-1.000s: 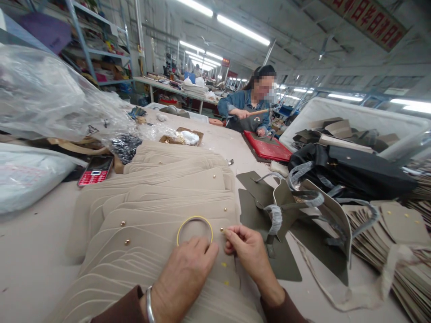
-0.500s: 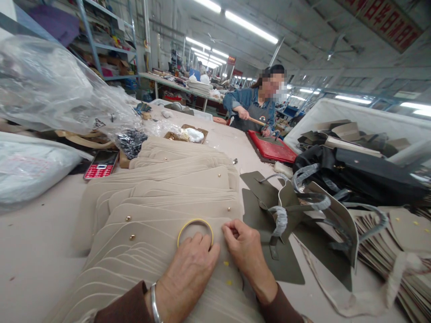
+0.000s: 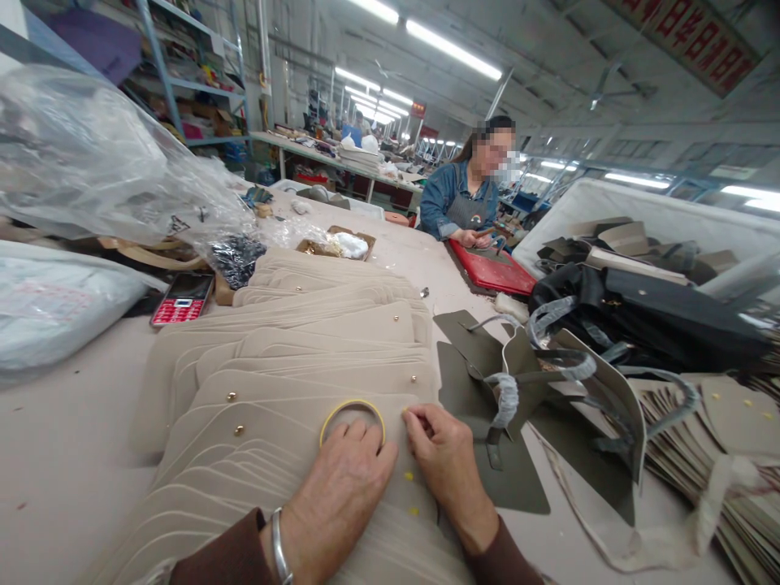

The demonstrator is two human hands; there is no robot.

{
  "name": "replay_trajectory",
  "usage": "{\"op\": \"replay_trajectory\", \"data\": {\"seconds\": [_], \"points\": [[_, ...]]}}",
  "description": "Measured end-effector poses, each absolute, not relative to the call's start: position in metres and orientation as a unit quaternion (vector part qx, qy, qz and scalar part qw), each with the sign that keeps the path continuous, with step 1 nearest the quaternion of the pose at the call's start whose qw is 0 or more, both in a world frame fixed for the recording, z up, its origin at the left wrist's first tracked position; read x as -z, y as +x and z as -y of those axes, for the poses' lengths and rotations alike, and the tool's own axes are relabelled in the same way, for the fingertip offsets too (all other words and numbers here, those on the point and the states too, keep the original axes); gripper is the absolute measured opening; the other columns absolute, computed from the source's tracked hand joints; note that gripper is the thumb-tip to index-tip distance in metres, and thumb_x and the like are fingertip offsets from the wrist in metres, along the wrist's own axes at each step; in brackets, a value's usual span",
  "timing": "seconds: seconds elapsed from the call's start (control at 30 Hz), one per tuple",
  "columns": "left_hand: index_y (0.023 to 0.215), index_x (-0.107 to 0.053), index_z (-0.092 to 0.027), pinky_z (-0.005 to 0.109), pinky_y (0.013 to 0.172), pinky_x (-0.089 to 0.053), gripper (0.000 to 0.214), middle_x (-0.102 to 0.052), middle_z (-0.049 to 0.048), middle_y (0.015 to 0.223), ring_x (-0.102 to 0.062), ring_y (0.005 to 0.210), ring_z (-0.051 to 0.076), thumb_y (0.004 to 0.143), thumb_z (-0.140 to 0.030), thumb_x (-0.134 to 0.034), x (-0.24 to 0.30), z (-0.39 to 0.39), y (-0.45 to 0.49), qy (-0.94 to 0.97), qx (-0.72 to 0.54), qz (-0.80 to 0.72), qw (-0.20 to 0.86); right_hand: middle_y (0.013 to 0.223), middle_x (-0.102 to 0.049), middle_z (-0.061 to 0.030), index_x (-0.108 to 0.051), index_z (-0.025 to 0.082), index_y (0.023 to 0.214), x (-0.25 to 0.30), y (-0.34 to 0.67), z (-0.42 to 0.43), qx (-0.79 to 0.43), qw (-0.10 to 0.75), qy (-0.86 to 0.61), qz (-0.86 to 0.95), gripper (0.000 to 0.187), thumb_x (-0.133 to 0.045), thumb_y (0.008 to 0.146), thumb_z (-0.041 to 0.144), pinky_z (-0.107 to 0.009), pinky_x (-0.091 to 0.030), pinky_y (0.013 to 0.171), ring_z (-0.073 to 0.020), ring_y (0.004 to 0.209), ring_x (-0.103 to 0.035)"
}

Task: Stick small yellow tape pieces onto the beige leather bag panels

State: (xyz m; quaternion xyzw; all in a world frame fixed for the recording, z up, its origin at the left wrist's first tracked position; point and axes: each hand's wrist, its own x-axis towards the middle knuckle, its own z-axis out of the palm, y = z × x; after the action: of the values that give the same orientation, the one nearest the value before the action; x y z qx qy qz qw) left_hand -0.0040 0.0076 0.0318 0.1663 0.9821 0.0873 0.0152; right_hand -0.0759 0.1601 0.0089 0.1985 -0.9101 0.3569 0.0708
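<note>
My left hand (image 3: 344, 487) is closed on a yellow tape roll (image 3: 330, 416), its fingers inside the ring. Under it spread overlapping beige bag panels (image 3: 305, 378), several with small gold studs. My right hand (image 3: 448, 455) pinches a small piece of yellow tape (image 3: 405, 412) at the upper right corner of the top panel. Below that hand, small yellow tape pieces (image 3: 409, 476) lie on panel edges. Close on the right are dark olive bag pieces (image 3: 517, 459) with plastic-wrapped handles.
Across the table a co-worker (image 3: 466, 195) has both hands over a red pad (image 3: 493, 268). A black bag (image 3: 658, 313) and more beige panels (image 3: 725, 414) lie right. At left are a phone (image 3: 183, 299), clear plastic (image 3: 110, 154) and a white bag (image 3: 61, 305).
A bit of yellow tape now shows at my right fingertips, which have shifted very slightly. The co-worker's raised hand and wooden-handled tool have come down to the red pad.
</note>
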Motion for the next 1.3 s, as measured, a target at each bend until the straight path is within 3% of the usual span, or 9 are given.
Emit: {"op": "replay_trajectory", "data": {"seconds": [0.17, 0.23, 0.37, 0.47, 0.57, 0.73, 0.83, 1.0, 1.3], "points": [[0.091, -0.056, -0.018, 0.043, 0.075, -0.047, 0.023, -0.058, 0.0066, 0.090, -0.052, 0.083, 0.025, 0.087, -0.002, -0.040, -0.036, -0.002, -0.004, 0.163, -0.101, -0.981, -0.013, 0.064, -0.064, -0.0002, -0.067, 0.020, 0.069, -0.018, -0.085, -0.157, -0.304, 0.038, 0.182, 0.934, 0.016, -0.059, 0.083, 0.022, -0.025, -0.041, 0.060, -0.0145, 0.059, -0.057], [0.091, -0.056, -0.018, 0.042, 0.076, -0.048, 0.020, -0.056, 0.0066, 0.091, -0.051, 0.084, 0.025, 0.089, -0.004, -0.042, -0.037, 0.003, -0.006, 0.138, -0.093, -0.985, -0.035, 0.074, -0.067, -0.0021, -0.069, 0.019, 0.079, -0.018, -0.087, -0.162, -0.336, 0.051, 0.183, 0.923, 0.010, -0.061, 0.081, 0.024, -0.025, -0.044, 0.065, -0.0160, 0.066, -0.059], [0.094, -0.056, -0.017, 0.041, 0.078, -0.048, 0.018, -0.055, 0.0064, 0.091, -0.051, 0.085, 0.024, 0.091, -0.004, -0.044, -0.036, 0.010, -0.011, 0.073, -0.091, -0.990, -0.075, 0.092, -0.069, -0.0065, -0.069, 0.018, 0.102, -0.016, -0.093, -0.173, -0.428, 0.043, 0.174, 0.886, 0.025, -0.051, 0.088, 0.029, -0.027, -0.048, 0.070, -0.0180, 0.079, -0.062], [0.095, -0.057, -0.017, 0.042, 0.081, -0.048, 0.019, -0.055, 0.0070, 0.094, -0.051, 0.089, 0.025, 0.090, -0.003, -0.045, -0.036, 0.012, -0.015, 0.056, -0.088, -0.991, -0.087, 0.090, -0.069, -0.0060, -0.068, 0.017, 0.104, -0.013, -0.100, -0.183, -0.481, -0.029, 0.159, 0.862, 0.029, -0.046, 0.088, 0.025, -0.026, -0.049, 0.064, -0.0168, 0.075, -0.063], [0.094, -0.059, -0.016, 0.042, 0.080, -0.049, 0.019, -0.056, 0.0071, 0.092, -0.050, 0.089, 0.026, 0.090, -0.003, -0.046, -0.036, 0.011, -0.017, 0.052, -0.080, -0.992, -0.085, 0.091, -0.068, -0.0052, -0.064, 0.015, 0.114, -0.010, -0.104, -0.193, -0.499, -0.087, 0.139, 0.851, 0.038, -0.053, 0.078, 0.018, -0.025, -0.049, 0.061, -0.0154, 0.072, -0.062], [0.093, -0.060, -0.016, 0.042, 0.081, -0.048, 0.021, -0.056, 0.0072, 0.091, -0.049, 0.088, 0.026, 0.089, 0.000, -0.046, -0.033, 0.012, -0.018, 0.058, -0.083, -0.989, -0.111, 0.075, -0.067, -0.0009, -0.062, 0.012, 0.115, -0.012, -0.104, -0.200, -0.476, -0.114, 0.130, 0.862, 0.041, -0.056, 0.074, 0.016, -0.025, -0.046, 0.061, -0.0140, 0.064, -0.060], [0.092, -0.059, -0.016, 0.042, 0.081, -0.047, 0.020, -0.056, 0.0065, 0.089, -0.049, 0.087, 0.025, 0.090, -0.002, -0.046, -0.029, 0.014, -0.019, 0.063, -0.090, -0.987, -0.120, 0.071, -0.066, -0.0001, -0.062, 0.012, 0.113, -0.019, -0.099, -0.197, -0.477, -0.086, 0.123, 0.866, 0.037, -0.056, 0.077, 0.017, -0.024, -0.045, 0.059, -0.0136, 0.061, -0.059], [0.092, -0.059, -0.017, 0.041, 0.083, -0.046, 0.019, -0.056, 0.0059, 0.090, -0.048, 0.089, 0.025, 0.090, -0.003, -0.046, -0.028, 0.014, -0.021, 0.065, -0.094, -0.987, -0.113, 0.077, -0.068, -0.0017, -0.070, 0.017, 0.092, -0.034, -0.085, -0.189, -0.422, 0.053, 0.206, 0.881, 0.013, -0.060, 0.084, 0.019, -0.024, -0.047, 0.065, -0.0135, 0.065, -0.062], [0.093, -0.059, -0.018, 0.042, 0.082, -0.046, 0.020, -0.056, 0.0061, 0.092, -0.048, 0.090, 0.026, 0.090, -0.004, -0.045, -0.027, 0.012, -0.022, 0.060, -0.110, -0.988, -0.094, 0.082, -0.069, -0.0051, -0.072, 0.019, 0.088, -0.017, -0.085, -0.170, -0.305, 0.031, 0.305, 0.901, 0.016, -0.056, 0.090, 0.014, -0.027, -0.047, 0.073, -0.0175, 0.076, -0.065]]}}
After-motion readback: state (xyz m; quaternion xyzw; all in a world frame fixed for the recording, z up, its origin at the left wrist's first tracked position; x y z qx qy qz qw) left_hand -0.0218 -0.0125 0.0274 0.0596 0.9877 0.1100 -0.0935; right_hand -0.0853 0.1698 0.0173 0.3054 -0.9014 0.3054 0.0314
